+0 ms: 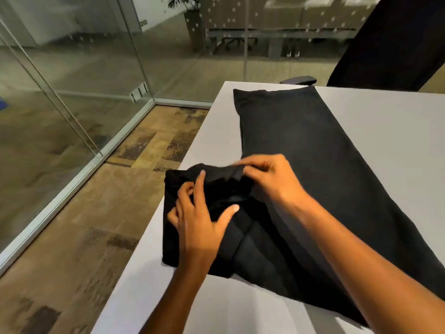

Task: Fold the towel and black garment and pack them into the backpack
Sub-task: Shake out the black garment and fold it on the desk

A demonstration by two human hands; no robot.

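The black garment [313, 165] lies spread on a pale grey table [385, 131], stretching away from both hands toward the far edge, with its near end bunched into a thick folded wad directly under the hands at the table's left edge.

The left hand [199, 218] rests on top of that wad; its curled fingers grip a fold of the cloth on the side away from the right hand, while the thumb lies straight across the fabric toward the right hand. The right hand [267, 177] sits just beyond and beside the left hand, its fingertips pinching the raised far edge of the folded part, the cloth creased up between fingers and thumb.

No label, brand or writing can be read on the cloth.

Beyond the hands, past the garment's far end, stands a dark chair [385, 44]. To the left of the left hand, off the table, is patterned carpet [108, 201] and a glass wall [72, 80].
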